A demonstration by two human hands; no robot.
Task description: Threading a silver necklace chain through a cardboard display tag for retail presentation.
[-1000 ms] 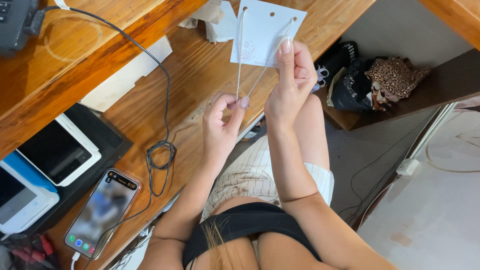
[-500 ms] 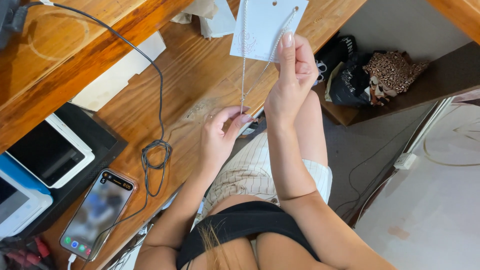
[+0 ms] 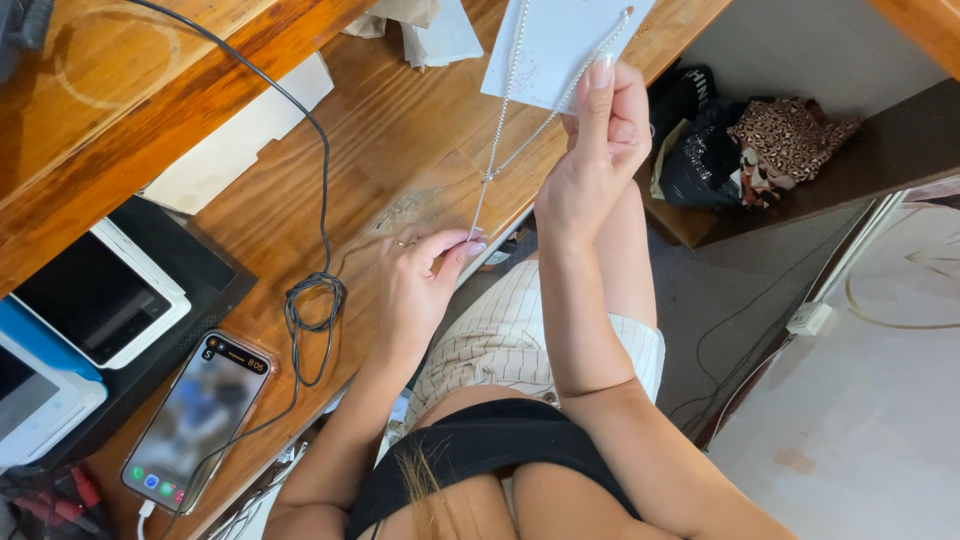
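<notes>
Two hands on one thin silver chain (image 3: pixel 500 150): right hand (image 3: pixel 590 150) pinches the loop, left hand (image 3: pixel 425 285) fingertips clamp the lower end. Looks light, limp, slippery, tangle-prone; best gripped by pinching near the ends.

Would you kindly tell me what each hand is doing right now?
Left hand: pinching the lower end of the silver chain.
Right hand: closed on the chain's upper part.

left hand (image 3: pixel 425 285) dropped lower, nearer the wooden table (image 3: pixel 400 150) | thin silver bead chain (image 3: pixel 500 130) pulled longer | white card (image 3: pixel 560 40) slid up

Black top, striped cream shorts (bare arms).
</notes>
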